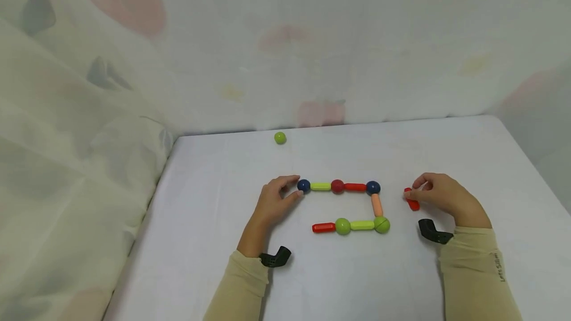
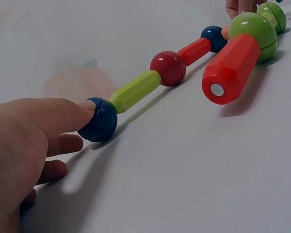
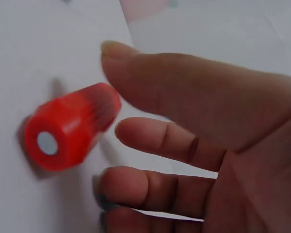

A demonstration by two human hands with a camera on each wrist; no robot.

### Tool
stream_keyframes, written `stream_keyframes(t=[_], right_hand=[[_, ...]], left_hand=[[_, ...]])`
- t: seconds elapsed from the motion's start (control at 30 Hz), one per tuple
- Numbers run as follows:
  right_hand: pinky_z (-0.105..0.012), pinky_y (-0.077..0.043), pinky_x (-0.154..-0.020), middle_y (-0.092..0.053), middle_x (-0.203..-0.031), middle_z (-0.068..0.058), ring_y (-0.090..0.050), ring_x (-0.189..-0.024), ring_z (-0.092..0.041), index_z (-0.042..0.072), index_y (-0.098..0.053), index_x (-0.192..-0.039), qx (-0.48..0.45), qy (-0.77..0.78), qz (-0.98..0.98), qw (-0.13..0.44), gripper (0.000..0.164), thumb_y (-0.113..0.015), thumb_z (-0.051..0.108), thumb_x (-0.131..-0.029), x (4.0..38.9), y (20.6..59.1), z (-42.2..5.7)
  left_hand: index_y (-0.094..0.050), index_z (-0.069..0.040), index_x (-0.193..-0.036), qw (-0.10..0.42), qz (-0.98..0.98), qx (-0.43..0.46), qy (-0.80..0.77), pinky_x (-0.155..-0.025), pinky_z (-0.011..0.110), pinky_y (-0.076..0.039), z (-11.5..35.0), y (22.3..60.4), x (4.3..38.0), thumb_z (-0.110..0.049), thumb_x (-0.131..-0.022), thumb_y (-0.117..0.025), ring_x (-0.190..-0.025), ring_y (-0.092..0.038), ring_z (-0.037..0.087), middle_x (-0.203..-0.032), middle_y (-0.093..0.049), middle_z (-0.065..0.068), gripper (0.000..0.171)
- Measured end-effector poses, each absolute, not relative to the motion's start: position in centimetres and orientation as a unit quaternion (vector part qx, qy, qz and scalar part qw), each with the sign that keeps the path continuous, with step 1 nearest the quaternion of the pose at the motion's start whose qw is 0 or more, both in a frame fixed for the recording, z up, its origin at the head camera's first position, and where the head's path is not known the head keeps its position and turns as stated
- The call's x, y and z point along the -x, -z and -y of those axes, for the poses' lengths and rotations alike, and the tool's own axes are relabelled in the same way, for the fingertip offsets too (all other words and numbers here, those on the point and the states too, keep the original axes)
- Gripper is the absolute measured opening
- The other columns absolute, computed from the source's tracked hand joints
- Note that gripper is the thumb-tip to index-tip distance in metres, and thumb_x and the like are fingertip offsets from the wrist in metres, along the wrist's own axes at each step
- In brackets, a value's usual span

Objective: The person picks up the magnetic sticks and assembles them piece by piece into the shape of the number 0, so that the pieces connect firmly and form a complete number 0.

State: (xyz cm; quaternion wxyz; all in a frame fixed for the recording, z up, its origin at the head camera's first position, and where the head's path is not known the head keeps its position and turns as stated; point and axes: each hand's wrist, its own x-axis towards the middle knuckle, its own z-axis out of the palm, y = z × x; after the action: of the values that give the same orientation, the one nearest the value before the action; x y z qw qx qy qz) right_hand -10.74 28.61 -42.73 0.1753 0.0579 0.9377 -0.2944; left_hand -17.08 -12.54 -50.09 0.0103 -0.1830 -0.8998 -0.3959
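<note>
In the head view my left hand [image 1: 273, 203] is at the left end of a chain of magnetic balls and rods, its thumb and index finger pinching the blue ball [image 1: 304, 186]. The left wrist view shows the thumb pressed against that blue ball [image 2: 101, 121], with the other fingers loosely bent below. To the right of the chain, my right hand [image 1: 446, 197] pinches a loose red rod [image 1: 413, 204]. In the right wrist view this red rod [image 3: 63, 131] points its pale end disc at the camera; its far end lies by the thumb, and the index finger is hidden.
From the held ball run a yellow-green rod [image 1: 320, 187], red ball [image 1: 337, 186], red rod [image 1: 355, 187] and blue ball [image 1: 373, 187]. An orange rod [image 1: 376, 205] turns down to a green ball [image 1: 381, 224]. A red rod [image 1: 323, 228] ends the front row. Another green ball [image 1: 280, 137] lies behind.
</note>
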Motion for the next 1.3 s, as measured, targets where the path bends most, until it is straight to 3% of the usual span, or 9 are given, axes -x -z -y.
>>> stream_keyframes(t=[0.17,0.33,0.5,0.67,0.8,1.1,1.3], right_hand=[[-0.031,-0.038,-0.061,-0.055,-0.086,-0.006,-0.049,-0.082,-0.022,0.005,-0.059,-0.111,-0.054,0.302,-0.936,0.172,0.055,-0.071,0.051,-0.084,10.3,42.7,-28.6],[-0.03,-0.04,-0.06,-0.056,-0.092,-0.01,-0.051,-0.082,-0.024,0.004,-0.055,-0.118,-0.063,0.291,-0.946,0.126,0.058,-0.068,0.052,-0.086,10.1,42.3,-28.7],[-0.03,-0.042,-0.06,-0.057,-0.098,-0.011,-0.051,-0.083,-0.024,0.006,-0.057,-0.124,-0.043,0.305,-0.948,0.079,0.057,-0.066,0.051,-0.09,10.4,41.8,-26.6],[-0.042,-0.049,-0.077,-0.06,-0.12,-0.014,-0.054,-0.103,-0.03,0.01,-0.059,-0.131,0.027,0.333,-0.941,0.057,0.051,-0.067,0.041,-0.092,11.0,41.6,-22.9],[-0.055,-0.045,-0.097,-0.059,-0.132,-0.014,-0.052,-0.12,-0.036,0.012,-0.061,-0.133,0.074,0.339,-0.936,0.062,0.046,-0.069,0.031,-0.092,11.8,42.9,-20.6],[-0.05,-0.047,-0.095,-0.065,-0.121,-0.011,-0.056,-0.112,-0.032,0.014,-0.067,-0.126,0.111,0.338,-0.932,0.074,0.04,-0.072,0.029,-0.089,11.0,44.8,-17.8],[-0.05,-0.047,-0.096,-0.065,-0.12,-0.008,-0.057,-0.112,-0.03,0.015,-0.067,-0.125,0.108,0.346,-0.929,0.077,0.039,-0.073,0.028,-0.089,9.8,44.5,-17.1]], left_hand=[[-0.063,-0.028,-0.13,0.002,0.9,0.189,0.392,-0.088,0.038,-0.04,12.2,50.2,16.9,-0.035,-0.09,-0.071,-0.094,-0.055,0.013,-0.107,-0.066,-0.006,0.042],[-0.063,-0.029,-0.13,-0.001,0.901,0.182,0.394,-0.089,0.036,-0.039,11.8,50.2,17.1,-0.037,-0.091,-0.07,-0.097,-0.054,0.012,-0.116,-0.066,-0.008,0.041],[-0.064,-0.03,-0.128,-0.014,0.896,0.157,0.414,-0.088,0.035,-0.043,11.5,50.0,17.5,-0.036,-0.092,-0.068,-0.097,-0.054,0.011,-0.114,-0.065,-0.011,0.037],[-0.065,-0.03,-0.125,-0.015,0.879,0.115,0.463,-0.087,0.036,-0.044,11.5,49.9,19.1,-0.039,-0.094,-0.065,-0.099,-0.053,0.012,-0.108,-0.063,-0.012,0.033],[-0.064,-0.025,-0.126,0.011,0.873,0.086,0.479,-0.091,0.037,-0.044,12.2,49.5,21.5,-0.036,-0.094,-0.064,-0.101,-0.053,0.015,-0.11,-0.062,-0.008,0.034],[-0.053,-0.019,-0.138,0.054,0.881,0.011,0.469,-0.087,0.04,-0.044,15.1,49.3,25.1,-0.029,-0.093,-0.066,-0.102,-0.051,0.021,-0.127,-0.056,0.004,0.048],[-0.047,-0.021,-0.145,0.07,0.902,0.034,0.426,-0.098,0.049,-0.04,15.6,48.6,26.0,-0.032,-0.093,-0.067,-0.11,-0.055,0.026,-0.141,-0.051,0.006,0.057]])
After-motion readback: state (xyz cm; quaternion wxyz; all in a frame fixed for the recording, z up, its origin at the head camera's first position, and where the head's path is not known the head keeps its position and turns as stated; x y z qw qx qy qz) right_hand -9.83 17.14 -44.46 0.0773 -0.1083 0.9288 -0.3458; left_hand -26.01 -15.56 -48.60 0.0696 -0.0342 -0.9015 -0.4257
